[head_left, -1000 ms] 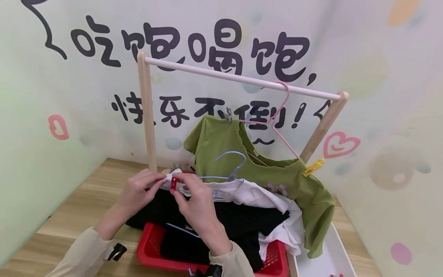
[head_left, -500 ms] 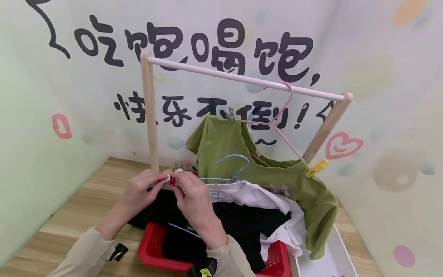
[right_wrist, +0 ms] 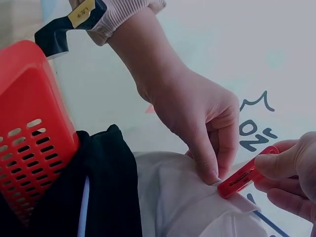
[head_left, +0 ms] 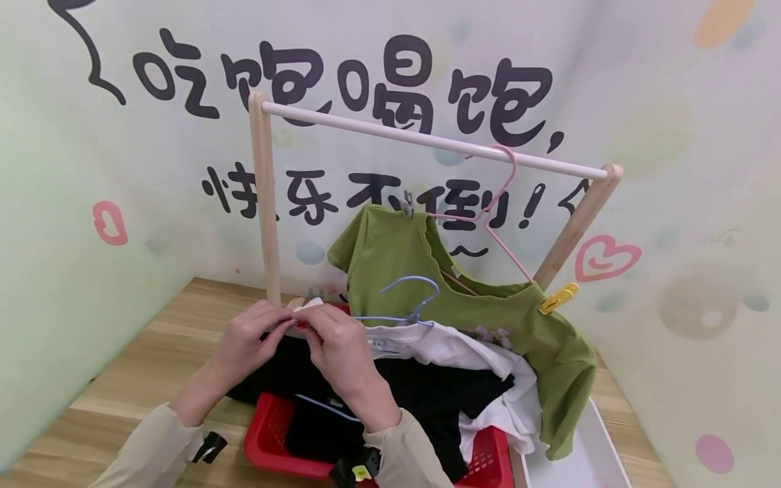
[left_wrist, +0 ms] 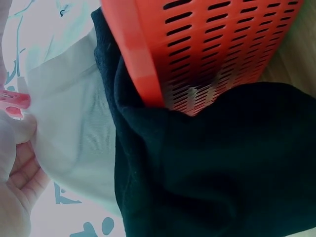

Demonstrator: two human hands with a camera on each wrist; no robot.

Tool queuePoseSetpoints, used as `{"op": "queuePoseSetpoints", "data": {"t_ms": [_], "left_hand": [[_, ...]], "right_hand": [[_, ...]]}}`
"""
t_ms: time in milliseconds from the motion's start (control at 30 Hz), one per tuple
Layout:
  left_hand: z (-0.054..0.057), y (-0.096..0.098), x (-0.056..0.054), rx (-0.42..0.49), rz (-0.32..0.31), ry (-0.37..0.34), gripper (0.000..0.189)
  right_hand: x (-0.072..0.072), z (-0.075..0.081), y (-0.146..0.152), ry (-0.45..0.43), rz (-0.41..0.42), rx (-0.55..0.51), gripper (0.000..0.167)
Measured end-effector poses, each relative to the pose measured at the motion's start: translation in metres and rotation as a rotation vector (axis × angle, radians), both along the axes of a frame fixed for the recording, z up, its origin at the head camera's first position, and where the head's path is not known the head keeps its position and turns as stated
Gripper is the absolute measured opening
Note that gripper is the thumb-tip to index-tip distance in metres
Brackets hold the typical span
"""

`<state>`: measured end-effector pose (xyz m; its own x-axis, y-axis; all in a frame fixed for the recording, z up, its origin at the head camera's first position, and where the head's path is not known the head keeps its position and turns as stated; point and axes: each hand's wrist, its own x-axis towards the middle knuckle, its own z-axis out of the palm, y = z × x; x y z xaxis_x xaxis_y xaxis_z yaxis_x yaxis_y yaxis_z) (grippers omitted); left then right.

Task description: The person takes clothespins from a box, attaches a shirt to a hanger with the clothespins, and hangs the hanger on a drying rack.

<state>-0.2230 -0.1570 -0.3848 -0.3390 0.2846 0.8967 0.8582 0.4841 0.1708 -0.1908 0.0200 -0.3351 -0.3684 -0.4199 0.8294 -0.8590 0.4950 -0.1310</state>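
Note:
My left hand (head_left: 247, 339) pinches the edge of a white shirt (right_wrist: 180, 195) near its shoulder, at the left of the head view. My right hand (head_left: 342, 342) grips a red clothespin (right_wrist: 247, 173), whose tip meets the white fabric right beside the left fingertips. In the head view the fingers mostly cover the clothespin. A blue hanger (head_left: 421, 295) sits in the white shirt's neckline, its hook standing up. Beneath lies black clothing (head_left: 421, 386) draped over a red basket (head_left: 262, 427), with part of another blue hanger (head_left: 326, 409) on it.
A rack with a white rail (head_left: 390, 132) stands behind. From its pink hanger (head_left: 500, 196) hangs a green shirt (head_left: 390, 264), clipped with a grey clip (head_left: 407, 203) and a yellow clothespin (head_left: 558, 298). A white tray (head_left: 567, 454) lies at right on the wooden table (head_left: 146, 366).
My right hand has brought the red clothespin left onto the white fabric by the left fingertips, where fingers now hide most of it in the head view. The left hand keeps its pinch.

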Motion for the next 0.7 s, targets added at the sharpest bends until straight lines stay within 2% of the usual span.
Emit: {"op": "queuePoseSetpoints", "data": {"t_ms": [233,600,700], "left_hand": [[0.0016,0.0012,0.0006,0.008,-0.001,-0.003,0.038],[0.0027,0.003,-0.0022,0.011,0.028,0.04,0.043],[0.0022,0.0027,-0.0027,0.016,0.032,0.025,0.044]], "right_hand": [[-0.0029,-0.0024,0.0006,0.031,-0.015,0.026,0.023],[0.0006,-0.0025,0.0044,0.005,-0.03,-0.013,0.034],[0.0028,-0.0014,0.0075,-0.013,-0.03,-0.021,0.033]]}}
